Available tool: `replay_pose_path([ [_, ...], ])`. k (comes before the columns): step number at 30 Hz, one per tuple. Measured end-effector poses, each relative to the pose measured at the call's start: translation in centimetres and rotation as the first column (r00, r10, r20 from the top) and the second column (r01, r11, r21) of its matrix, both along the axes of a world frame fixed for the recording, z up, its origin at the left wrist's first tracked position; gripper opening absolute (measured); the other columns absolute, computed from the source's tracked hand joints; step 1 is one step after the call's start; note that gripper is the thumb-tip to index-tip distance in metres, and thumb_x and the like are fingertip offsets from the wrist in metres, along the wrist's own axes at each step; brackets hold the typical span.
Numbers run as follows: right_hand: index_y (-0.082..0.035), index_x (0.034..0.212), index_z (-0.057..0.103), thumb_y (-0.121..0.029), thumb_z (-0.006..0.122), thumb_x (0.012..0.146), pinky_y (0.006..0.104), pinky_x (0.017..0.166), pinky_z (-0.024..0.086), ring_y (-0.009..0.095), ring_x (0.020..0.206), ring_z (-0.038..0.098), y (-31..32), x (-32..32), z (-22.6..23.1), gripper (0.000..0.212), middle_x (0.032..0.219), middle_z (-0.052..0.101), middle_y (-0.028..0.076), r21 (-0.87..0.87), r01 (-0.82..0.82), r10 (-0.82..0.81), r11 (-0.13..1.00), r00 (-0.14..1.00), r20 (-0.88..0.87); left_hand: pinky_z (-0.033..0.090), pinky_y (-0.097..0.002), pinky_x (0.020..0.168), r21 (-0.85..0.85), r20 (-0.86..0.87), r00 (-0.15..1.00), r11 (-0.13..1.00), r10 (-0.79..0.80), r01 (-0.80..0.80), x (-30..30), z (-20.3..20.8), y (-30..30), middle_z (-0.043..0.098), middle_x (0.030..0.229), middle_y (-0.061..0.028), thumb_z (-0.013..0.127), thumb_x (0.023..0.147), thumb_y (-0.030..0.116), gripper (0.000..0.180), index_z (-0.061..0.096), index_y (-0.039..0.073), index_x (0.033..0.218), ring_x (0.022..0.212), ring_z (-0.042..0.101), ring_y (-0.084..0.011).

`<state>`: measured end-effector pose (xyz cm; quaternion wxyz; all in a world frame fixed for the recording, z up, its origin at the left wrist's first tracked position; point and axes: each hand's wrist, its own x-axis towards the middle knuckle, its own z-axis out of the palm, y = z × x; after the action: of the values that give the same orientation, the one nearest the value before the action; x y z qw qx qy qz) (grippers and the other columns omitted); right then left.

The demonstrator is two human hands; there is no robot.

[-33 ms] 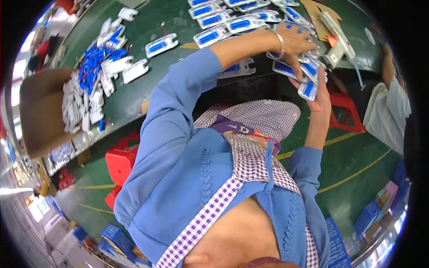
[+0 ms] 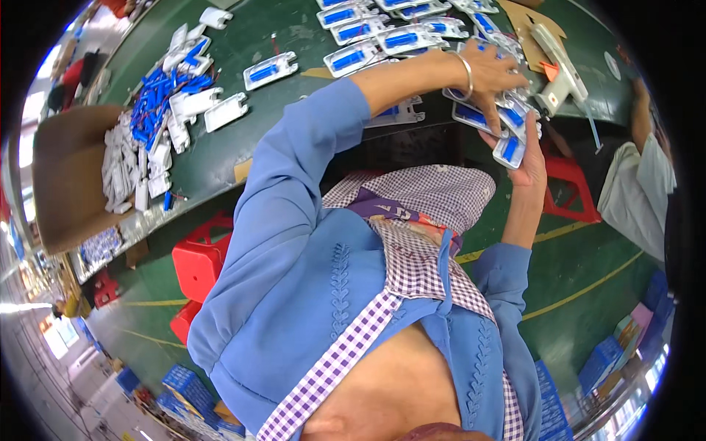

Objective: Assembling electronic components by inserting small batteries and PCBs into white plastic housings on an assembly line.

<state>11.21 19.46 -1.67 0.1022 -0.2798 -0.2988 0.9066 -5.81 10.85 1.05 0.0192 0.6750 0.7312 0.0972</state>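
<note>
Near the table's front edge at the right, my right hand (image 2: 531, 163) is closed around several white plastic casings (image 2: 509, 151), each with a blue cylinder inside. The held casings overlap, and the lowest juts past the table edge. My left hand (image 2: 487, 77) reaches across from the left, a bracelet on its wrist. Its fingers are spread over the casings, and the thumb points down beside those in my right hand. Under my left wrist lies another casing (image 2: 468, 115). My left forearm partly covers a casing (image 2: 401, 112) at the table edge.
Rows of filled casings (image 2: 408, 38) cover the far table (image 2: 243, 158). A glue gun (image 2: 560, 77) lies on cardboard at right. Leftward are a loose casing (image 2: 270, 70), a pile of blue cylinders (image 2: 158, 103), and a cardboard box (image 2: 77, 169). Another person's arm (image 2: 641, 110) is at far right.
The whole view has shifted slightly. Both hands stay at the same casings, with almost no visible change in their hold.
</note>
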Motion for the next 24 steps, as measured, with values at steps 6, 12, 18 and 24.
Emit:
replay_pose_path([
  [6, -0.003, 0.132, 0.037, -0.024, 0.06, 0.089, 0.0579, 0.095, 0.043, 0.035, 0.118, 0.049, -0.5, 0.8, -0.3, 0.053, 0.13, 0.047, 0.019, 0.033, -0.019, 0.02, 0.999, 0.999, -0.039, 0.036, -0.0513, 0.085, 0.032, 0.042, 0.999, 0.999, -0.031, 0.029, 0.8, 0.3, -0.8, 0.043, 0.134, -0.0119, 0.076, 0.05, 0.059, 0.09, 0.042, 0.04, 0.131, 0.121, 0.041, -0.0355],
  [12, -0.002, 0.124, 0.045, -0.019, 0.059, 0.089, 0.0552, 0.089, 0.049, 0.032, 0.108, 0.057, -1.0, 1.6, -0.2, 0.042, 0.117, 0.057, 0.017, 0.063, 0.026, -0.022, 0.998, 0.998, -0.064, 0.037, -0.0575, 0.09, 0.118, 0.155, 0.983, 0.99, -0.1, 0.083, 1.7, 0.3, -1.4, 0.042, 0.132, -0.0154, 0.076, 0.053, 0.037, 0.087, 0.041, 0.038, 0.133, 0.121, 0.04, -0.0369],
  [18, 0.003, 0.122, 0.044, -0.016, 0.06, 0.088, 0.0497, 0.077, 0.056, 0.03, 0.098, 0.062, -1.4, 1.6, 1.5, 0.043, 0.112, 0.058, 0.019, 0.222, 0.069, -0.047, 0.973, 0.994, -0.101, 0.038, -0.0553, 0.089, 0.133, 0.215, 0.973, 0.989, -0.086, 0.058, 2.1, 0.9, -1.7, 0.043, 0.132, -0.0164, 0.077, 0.051, 0.033, 0.091, 0.041, 0.036, 0.134, 0.119, 0.043, -0.0366],
  [24, 0.003, 0.122, 0.044, -0.01, 0.062, 0.085, 0.0472, 0.073, 0.058, 0.028, 0.094, 0.064, -2.0, 2.3, 1.1, 0.043, 0.108, 0.059, 0.019, 0.159, 0.164, -0.141, 0.973, 0.979, -0.147, 0.038, -0.0528, 0.087, 0.224, 0.103, 0.989, 0.971, -0.109, 0.084, 3.6, 1.4, -1.9, 0.046, 0.128, -0.0166, 0.083, 0.051, 0.048, 0.091, 0.045, 0.034, 0.132, 0.115, 0.045, -0.0355],
])
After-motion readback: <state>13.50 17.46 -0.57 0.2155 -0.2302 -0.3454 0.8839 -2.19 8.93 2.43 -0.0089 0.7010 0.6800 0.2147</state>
